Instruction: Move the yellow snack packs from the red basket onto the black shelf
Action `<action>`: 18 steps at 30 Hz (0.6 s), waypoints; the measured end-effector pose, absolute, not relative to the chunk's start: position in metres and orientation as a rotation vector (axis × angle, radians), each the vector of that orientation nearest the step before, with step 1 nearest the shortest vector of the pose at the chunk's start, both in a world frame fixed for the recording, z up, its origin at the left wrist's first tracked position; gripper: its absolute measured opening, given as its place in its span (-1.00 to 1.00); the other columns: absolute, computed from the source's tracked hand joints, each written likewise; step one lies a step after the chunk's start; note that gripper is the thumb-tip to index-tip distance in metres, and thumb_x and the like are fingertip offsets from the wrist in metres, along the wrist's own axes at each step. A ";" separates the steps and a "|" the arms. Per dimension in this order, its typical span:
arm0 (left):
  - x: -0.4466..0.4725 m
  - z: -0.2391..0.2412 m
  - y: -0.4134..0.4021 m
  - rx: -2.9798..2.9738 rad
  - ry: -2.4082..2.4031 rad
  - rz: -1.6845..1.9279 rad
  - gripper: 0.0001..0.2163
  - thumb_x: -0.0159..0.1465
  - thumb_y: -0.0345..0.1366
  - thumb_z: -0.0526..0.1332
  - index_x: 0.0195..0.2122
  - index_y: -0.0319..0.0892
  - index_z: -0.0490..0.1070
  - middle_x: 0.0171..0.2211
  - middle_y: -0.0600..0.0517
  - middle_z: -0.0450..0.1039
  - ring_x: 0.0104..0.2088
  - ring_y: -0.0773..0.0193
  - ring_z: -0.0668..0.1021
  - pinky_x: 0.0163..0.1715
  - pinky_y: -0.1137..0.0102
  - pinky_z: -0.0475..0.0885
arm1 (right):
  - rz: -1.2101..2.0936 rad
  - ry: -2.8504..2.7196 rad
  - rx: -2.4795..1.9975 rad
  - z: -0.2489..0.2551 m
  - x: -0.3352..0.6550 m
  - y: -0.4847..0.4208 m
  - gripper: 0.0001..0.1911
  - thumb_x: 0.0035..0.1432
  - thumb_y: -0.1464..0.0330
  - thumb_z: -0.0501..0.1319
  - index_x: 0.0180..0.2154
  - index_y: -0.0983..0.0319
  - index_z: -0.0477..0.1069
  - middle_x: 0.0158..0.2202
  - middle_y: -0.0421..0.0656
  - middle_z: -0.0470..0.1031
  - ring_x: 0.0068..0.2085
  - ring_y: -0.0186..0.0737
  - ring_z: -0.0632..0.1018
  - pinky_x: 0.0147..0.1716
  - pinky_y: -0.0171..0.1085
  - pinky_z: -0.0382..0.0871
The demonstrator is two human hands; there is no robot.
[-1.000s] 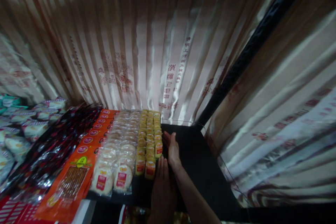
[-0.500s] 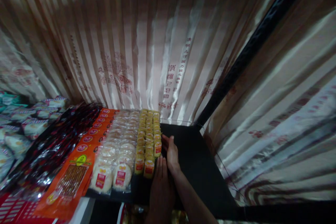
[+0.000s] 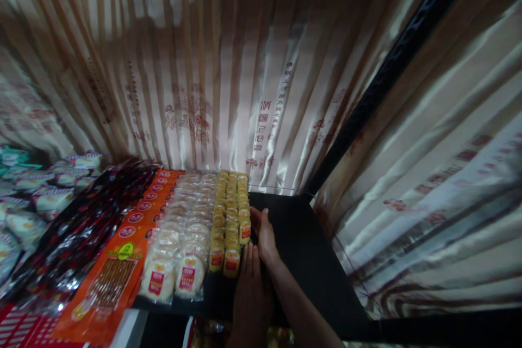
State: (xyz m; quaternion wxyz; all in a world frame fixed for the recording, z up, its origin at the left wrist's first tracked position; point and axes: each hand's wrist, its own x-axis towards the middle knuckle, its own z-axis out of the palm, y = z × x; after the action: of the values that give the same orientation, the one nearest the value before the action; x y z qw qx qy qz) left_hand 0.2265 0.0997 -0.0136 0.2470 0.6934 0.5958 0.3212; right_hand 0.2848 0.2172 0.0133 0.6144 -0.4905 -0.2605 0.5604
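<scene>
Several rows of small yellow-wrapped snack packs (image 3: 231,261) with red labels stand on a black shelf (image 3: 302,250). My right hand (image 3: 266,238) is upright along the right side of the shorter right-hand row, its fingertips at the front yellow pack (image 3: 244,227) there. Slightly nearer to me, my left hand (image 3: 250,277) has its fingers stretched out side by side, their tips just in front of that same row. Both hands are open and nothing lies in them. Whether the left fingertips touch the pack I cannot tell.
Left of the yellow packs lie clear-wrapped round rice crackers (image 3: 190,274), orange bags of stick snacks (image 3: 110,283), dark red shiny packs (image 3: 81,223) and whitish bags (image 3: 53,198). Pleated curtains (image 3: 196,65) hang behind; a black post (image 3: 367,109) rises at right. A red basket (image 3: 20,329) shows lower left.
The view has shifted a little. My right hand has edged slightly left toward the yellow packs; my left hand is nearly where it was.
</scene>
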 end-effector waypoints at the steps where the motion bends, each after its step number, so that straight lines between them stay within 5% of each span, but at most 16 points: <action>1: 0.227 -0.014 0.099 1.892 1.631 0.880 -0.53 0.29 -0.40 -0.11 0.22 -0.39 0.05 0.26 -0.19 0.01 0.27 0.14 0.08 0.23 0.18 0.14 | 1.322 -0.620 -1.120 0.015 0.284 0.218 -0.28 -0.14 -0.23 0.08 -0.24 0.21 0.53 -0.11 -0.07 0.54 0.01 -0.01 0.48 0.05 -0.10 0.29; 18: 0.232 -0.029 0.097 2.005 1.702 1.030 -0.54 0.27 -0.45 -0.09 0.22 -0.35 0.07 0.24 -0.16 0.07 0.25 0.16 0.14 0.18 0.22 0.23 | 1.267 -0.751 -1.125 0.032 0.281 0.260 -0.27 -0.08 -0.21 0.03 -0.09 0.16 0.47 0.05 -0.16 0.43 0.13 -0.09 0.36 0.14 -0.13 0.15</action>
State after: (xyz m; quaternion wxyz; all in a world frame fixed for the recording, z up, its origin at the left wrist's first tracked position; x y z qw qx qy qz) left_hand 0.2321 0.0972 -0.0291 0.1578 0.7010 0.5951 0.3600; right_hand 0.2810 0.2604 0.0320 0.6005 -0.4854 -0.3239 0.5466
